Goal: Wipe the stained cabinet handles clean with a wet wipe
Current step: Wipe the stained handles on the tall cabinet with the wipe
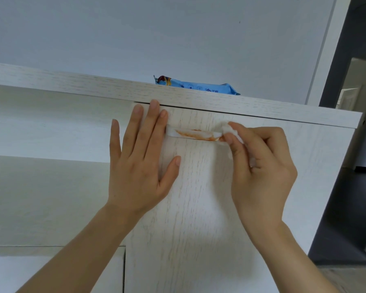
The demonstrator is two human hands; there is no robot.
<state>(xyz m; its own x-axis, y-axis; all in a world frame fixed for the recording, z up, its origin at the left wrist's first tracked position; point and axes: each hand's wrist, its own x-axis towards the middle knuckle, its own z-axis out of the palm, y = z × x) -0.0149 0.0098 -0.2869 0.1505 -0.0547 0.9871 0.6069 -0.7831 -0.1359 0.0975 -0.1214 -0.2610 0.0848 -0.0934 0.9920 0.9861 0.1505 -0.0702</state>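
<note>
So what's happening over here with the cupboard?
A person is cleaning a cabinet handle smeared with an orange-red stain. The right hand pinches a white wet wipe against the handle's right end, while the left hand lies flat on the cabinet door, steadying it. Most of the stain is still there. A blue wipes pack sits on top of the cabinet.

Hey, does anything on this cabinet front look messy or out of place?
Yes: the white handle on the cabinet door carries an orange-red smear along most of its length. The right hand pinches a wet wipe at its right end; the left hand lies flat on the door.
</note>
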